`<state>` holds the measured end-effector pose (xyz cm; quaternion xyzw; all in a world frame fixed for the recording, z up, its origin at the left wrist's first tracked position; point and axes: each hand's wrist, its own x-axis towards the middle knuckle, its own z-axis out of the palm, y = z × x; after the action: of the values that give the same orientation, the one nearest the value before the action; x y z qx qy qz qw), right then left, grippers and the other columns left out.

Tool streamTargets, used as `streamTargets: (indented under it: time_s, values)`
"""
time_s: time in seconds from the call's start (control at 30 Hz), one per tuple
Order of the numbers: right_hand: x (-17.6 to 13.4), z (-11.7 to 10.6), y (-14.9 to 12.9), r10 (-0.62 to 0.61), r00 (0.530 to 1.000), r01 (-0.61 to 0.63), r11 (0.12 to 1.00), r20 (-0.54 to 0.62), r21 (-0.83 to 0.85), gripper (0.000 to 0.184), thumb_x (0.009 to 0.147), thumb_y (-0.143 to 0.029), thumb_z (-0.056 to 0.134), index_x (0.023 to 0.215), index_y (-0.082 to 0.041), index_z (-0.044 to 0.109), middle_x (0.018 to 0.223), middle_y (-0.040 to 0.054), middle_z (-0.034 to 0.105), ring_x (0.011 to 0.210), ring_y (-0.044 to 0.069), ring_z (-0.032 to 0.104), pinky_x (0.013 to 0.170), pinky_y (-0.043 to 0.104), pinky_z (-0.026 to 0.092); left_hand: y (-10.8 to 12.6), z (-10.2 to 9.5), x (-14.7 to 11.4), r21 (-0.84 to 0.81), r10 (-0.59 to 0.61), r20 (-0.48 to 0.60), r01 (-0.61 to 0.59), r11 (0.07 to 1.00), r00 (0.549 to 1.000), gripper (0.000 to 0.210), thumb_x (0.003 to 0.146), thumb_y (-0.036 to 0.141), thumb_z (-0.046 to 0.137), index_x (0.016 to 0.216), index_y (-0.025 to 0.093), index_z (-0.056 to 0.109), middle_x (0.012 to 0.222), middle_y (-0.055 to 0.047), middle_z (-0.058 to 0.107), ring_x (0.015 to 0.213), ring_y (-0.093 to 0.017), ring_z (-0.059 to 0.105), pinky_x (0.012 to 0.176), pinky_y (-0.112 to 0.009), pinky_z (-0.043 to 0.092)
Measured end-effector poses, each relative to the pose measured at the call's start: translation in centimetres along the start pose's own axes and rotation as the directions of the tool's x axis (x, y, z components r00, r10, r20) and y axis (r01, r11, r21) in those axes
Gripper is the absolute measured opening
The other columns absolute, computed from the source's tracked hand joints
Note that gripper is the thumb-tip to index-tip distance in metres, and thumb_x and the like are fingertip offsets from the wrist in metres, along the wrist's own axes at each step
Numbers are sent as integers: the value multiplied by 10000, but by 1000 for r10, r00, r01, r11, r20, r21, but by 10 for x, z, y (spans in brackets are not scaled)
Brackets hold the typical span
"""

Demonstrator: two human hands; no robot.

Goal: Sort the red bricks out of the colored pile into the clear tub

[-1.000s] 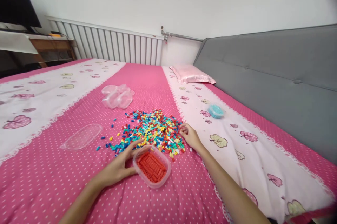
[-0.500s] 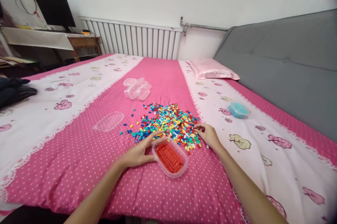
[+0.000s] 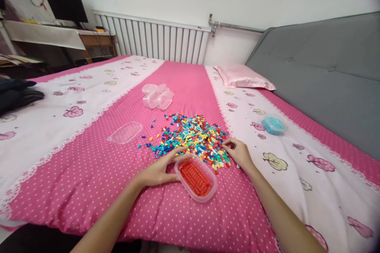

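My left hand (image 3: 162, 170) grips the left rim of a clear plastic container (image 3: 214, 183), thumb and fingers around its end. Red toy bricks (image 3: 196, 178) lie in rows inside it. Just beyond the container spreads a pile of small mixed-colour toy bricks (image 3: 192, 134), red, yellow, blue, green and white. At the pile's right edge is my right hand (image 3: 237, 152), its thumb and fingertips pinched together. Whatever sits between those fingertips is too small to make out.
A clear lid (image 3: 126, 133) lies left of the pile. Several stacked clear containers (image 3: 158, 96) stand behind it. To the right is a closed container of light-blue pieces (image 3: 273, 125). A pink pillow (image 3: 243, 76) rests near the grey headboard (image 3: 320, 55); dark gloves (image 3: 19, 94) lie far left.
The whole view has shifted slightly, so things appear a little further right and higher. Both hands keep nearly the same places by the container and the pile.
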<state>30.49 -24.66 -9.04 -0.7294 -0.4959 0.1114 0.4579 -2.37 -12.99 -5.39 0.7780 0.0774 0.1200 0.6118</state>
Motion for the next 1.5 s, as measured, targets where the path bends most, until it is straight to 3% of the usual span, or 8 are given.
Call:
streamTargets:
  time_s: [0.23,0.4,0.47,0.53,0.63,0.87,1.07,1.5]
  values:
    - [8,-16,-7,14,996,-20,997,86,70,300,681,-447,698,822,-182,696,696,45,696,601,185,606,604,319,488,-6,-1,-1,-41,1,5,0,999,1000,822,855,328,726,1517,243,246,1582,-156,355,1456,-291,352,1210,-501,264]
    - [4,-32,-66,-17,990,4,995,137,97,195,755,-364,652,832,-213,748,860,84,758,793,236,689,760,366,509,-7,-1,0,-67,11,10,-10,998,1000,827,844,328,741,1511,256,258,1540,-148,430,1449,-291,367,1215,-505,245]
    - [-8,-20,-105,-71,976,46,991,204,125,142,796,-329,650,822,-243,760,855,49,755,800,216,692,753,333,509,-7,0,0,-59,21,10,-20,998,1000,831,842,320,743,1515,256,260,1549,-152,414,1441,-299,380,1206,-506,271]
    - [-22,2,-142,-227,907,207,974,354,94,174,855,-217,600,849,-260,768,896,31,745,840,195,680,780,319,500,-6,0,1,-38,36,2,-36,999,999,829,839,315,746,1516,259,271,1568,-146,379,1431,-304,394,1196,-496,305]
    - [-40,35,-174,-276,865,335,939,418,-73,247,855,-89,588,850,-260,766,922,23,734,861,181,668,822,314,484,-5,0,2,-9,61,-17,-61,998,998,837,828,315,756,1520,270,285,1592,-124,330,1437,-313,381,1189,-475,328]
    - [-54,59,-171,-191,876,412,773,443,-482,159,886,-142,617,854,-234,743,849,50,742,822,228,670,695,304,419,-6,-1,2,-11,61,12,-61,998,998,867,849,297,735,1547,267,221,1574,-129,365,1432,-315,388,1182,-469,340]
    - [-53,61,-172,-173,888,396,759,427,-516,187,888,-124,598,788,-241,703,779,28,726,722,203,650,619,289,337,-9,-1,3,-37,78,13,-77,996,997,885,846,292,740,1553,270,208,1549,-135,402,1419,-323,406,1162,-466,369]
    - [-57,62,-171,-203,883,428,716,423,-551,188,900,-148,605,754,-239,681,746,15,728,699,193,630,674,309,341,-10,-1,2,-20,74,9,-74,997,997,864,841,276,742,1541,287,235,1605,-107,311,1441,-310,374,1190,-461,327]
